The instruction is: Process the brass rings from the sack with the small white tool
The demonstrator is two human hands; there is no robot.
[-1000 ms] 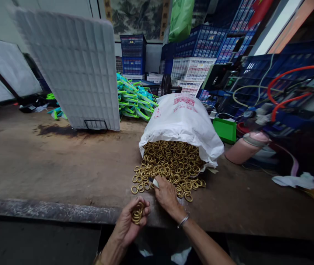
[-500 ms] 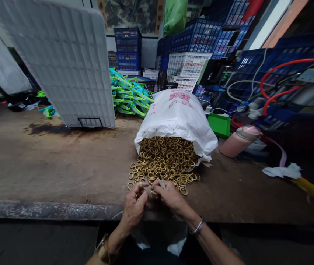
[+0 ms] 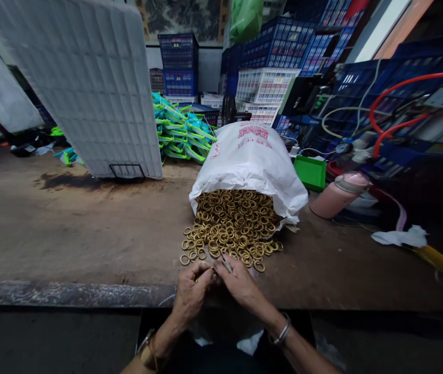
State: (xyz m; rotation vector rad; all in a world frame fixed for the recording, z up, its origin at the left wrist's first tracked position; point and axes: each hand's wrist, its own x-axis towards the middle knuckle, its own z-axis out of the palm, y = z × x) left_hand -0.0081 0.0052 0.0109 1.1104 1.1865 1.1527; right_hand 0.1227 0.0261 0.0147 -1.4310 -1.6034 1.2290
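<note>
A white woven sack [image 3: 245, 156] lies on its side, and brass-coloured rings [image 3: 237, 218] spill from its mouth onto the wooden table. Just in front of the rings, my left hand [image 3: 192, 291] is closed with its thumb and forefinger pinched; a bit of a ring [image 3: 197, 279] shows between its fingers. My right hand [image 3: 240, 283] is closed around a slim grey tool [image 3: 226, 264], whose exact kind I cannot make out. The fingertips of both hands meet, hiding what is between them.
A tall grey quilted panel [image 3: 100, 93] stands on the left of the table [image 3: 69, 228]. Behind the sack are bright green and blue pieces [image 3: 182, 132] and stacked crates [image 3: 178, 67]. To the right are a green tray [image 3: 310, 173], a pink bottle [image 3: 338, 196] and red hoses [image 3: 381, 104].
My right hand has come closer to my left, so the fingertips now meet. The grey tool is tilted differently and shows less. The sack and rings stay in place.
</note>
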